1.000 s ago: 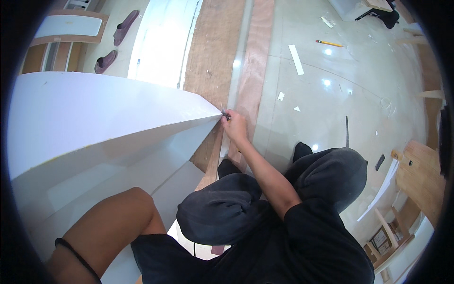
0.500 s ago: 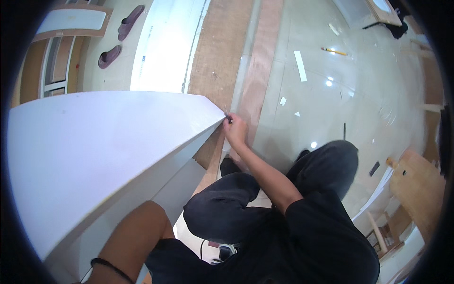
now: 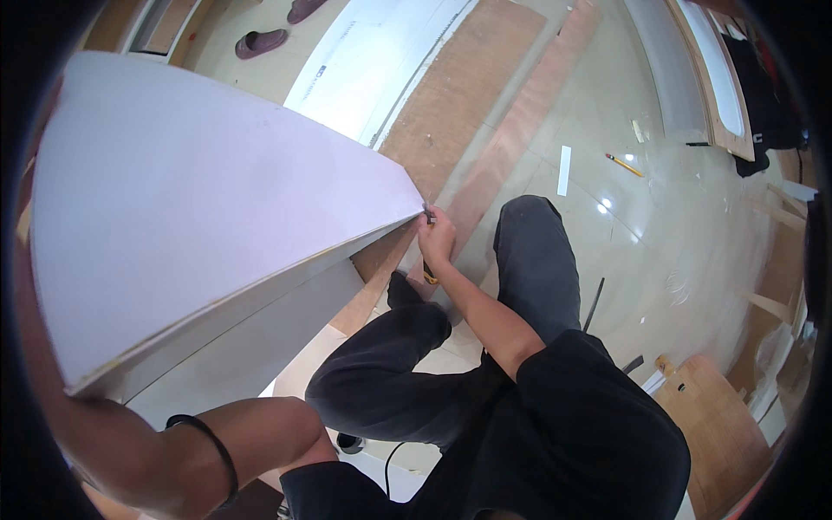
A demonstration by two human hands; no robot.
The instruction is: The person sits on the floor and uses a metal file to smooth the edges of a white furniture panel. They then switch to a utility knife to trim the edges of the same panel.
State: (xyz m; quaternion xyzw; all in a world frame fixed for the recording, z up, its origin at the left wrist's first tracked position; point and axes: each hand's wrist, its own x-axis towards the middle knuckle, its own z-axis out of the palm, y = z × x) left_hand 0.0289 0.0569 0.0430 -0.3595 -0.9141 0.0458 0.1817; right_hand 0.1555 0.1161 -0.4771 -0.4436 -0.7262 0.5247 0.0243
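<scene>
A large white panel forms the top of a white box-like furniture piece at my left. At the panel's pointed right corner, my right hand is closed around a utility knife. The knife's yellow end shows below my fist, and its metal tip touches or nearly touches the corner. My left arm, with a black band, bends outward to the left. My left hand lies against the panel's near left corner, its fingers lost at the dark picture rim.
Beyond the panel lie a white board, a wide brown board and a narrow wooden strip. A pencil and white scrap are on the tiled floor. A wooden chair stands at right; slippers lie far left.
The view has turned, so panel and boards appear rotated. My left arm has swung out to the panel's left edge. My right hand stays at the corner with the knife.
</scene>
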